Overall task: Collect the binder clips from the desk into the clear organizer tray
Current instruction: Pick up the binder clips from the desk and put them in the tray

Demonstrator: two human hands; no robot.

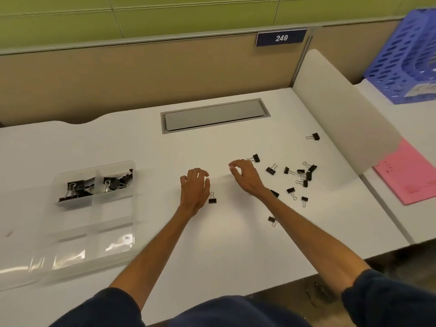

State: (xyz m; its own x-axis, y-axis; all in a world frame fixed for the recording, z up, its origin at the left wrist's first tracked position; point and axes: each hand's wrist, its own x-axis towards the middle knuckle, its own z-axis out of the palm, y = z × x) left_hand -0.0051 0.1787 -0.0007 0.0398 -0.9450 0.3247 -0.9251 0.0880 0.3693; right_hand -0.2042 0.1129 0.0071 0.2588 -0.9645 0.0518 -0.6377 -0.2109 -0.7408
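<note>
Head view: the binder clips (304, 175) lie loose on the right half of the white tabletop (212, 244), most in a scatter near the right edge. One far clip (315, 136) sits well apart from the others. The clear organizer tray (70, 244) lies at the left, and its two far compartments already hold stored clips (75, 188). Its nearer compartments show nothing in them.

Both hands are out over the middle of the tabletop, apart from each other. The left hand (194, 187) has its fingers spread and bent downward and grips nothing. A lone clip (212, 198) lies just beside its right edge. The right hand (243, 175) has thumb and forefinger curved toward each other with a gap between, and nothing shows in that gap. The nearest clip (254, 158) lies just beyond its knuckles.

These clips should be light, stiff and small. The black body is probably smooth and hard to nip flat off the tabletop, while the wire handles stick out and offer an easy pinch. Taking each by its handle loops, or across the body's two sides, looks safest. Where clips overlap in the scatter, the wires may tangle and lift a neighbour along. The tray looks thin and light, so dropping clips in seems wiser than pressing them.
</note>
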